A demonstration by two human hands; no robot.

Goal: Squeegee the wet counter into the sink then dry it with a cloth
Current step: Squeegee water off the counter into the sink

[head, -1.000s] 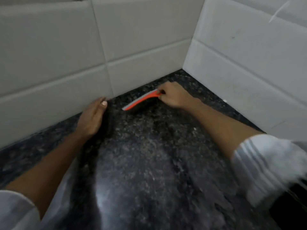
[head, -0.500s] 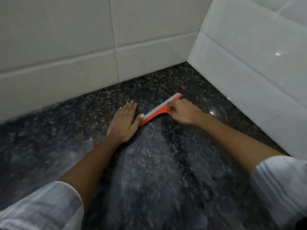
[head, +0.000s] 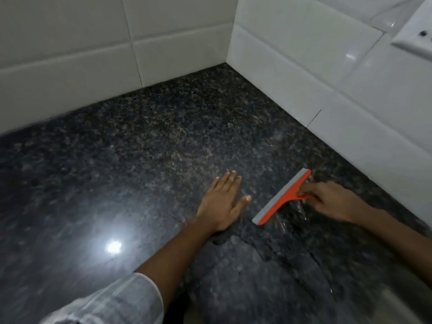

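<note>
The person works at one dark speckled stone table (head: 145, 146) set into a corner formed by two white tiled walls (head: 70, 54).

**Tool.** One squeegee (head: 284, 198) is in use. It has an orange body and a grey rubber blade. It lies on the table at right of centre, blade edge down on the stone, running diagonally from near-left to far-right. The blade faces away from the person; the handle points toward the near right.

**Right hand.** The right hand (head: 332, 201) holds the squeegee at its orange handle. The grip is a pinch: fingers and thumb curl round the handle close behind the blade. Holding this close to the blade probably allows firm downward pressure along the whole edge.

**Left hand.** The left hand (head: 223, 202) lies flat on the table just left of the squeegee, apart from it. Its grip is spread: fingers straight, thumb out, palm down, holding nothing. Its likely purpose is to brace the body during the reach.

**Surface condition.** A film of water (head: 268, 258) with an irregular edge covers the near part of the table, between and nearer than the two hands. The far part appears less wet.

**Count.** Two hands, one squeegee, one table, two walls. No sink is clearly in view, and no cloth is visible.

**Status.** Judged from the remaining water, the squeegee step is unfinished and the drying step has not begun.
</note>
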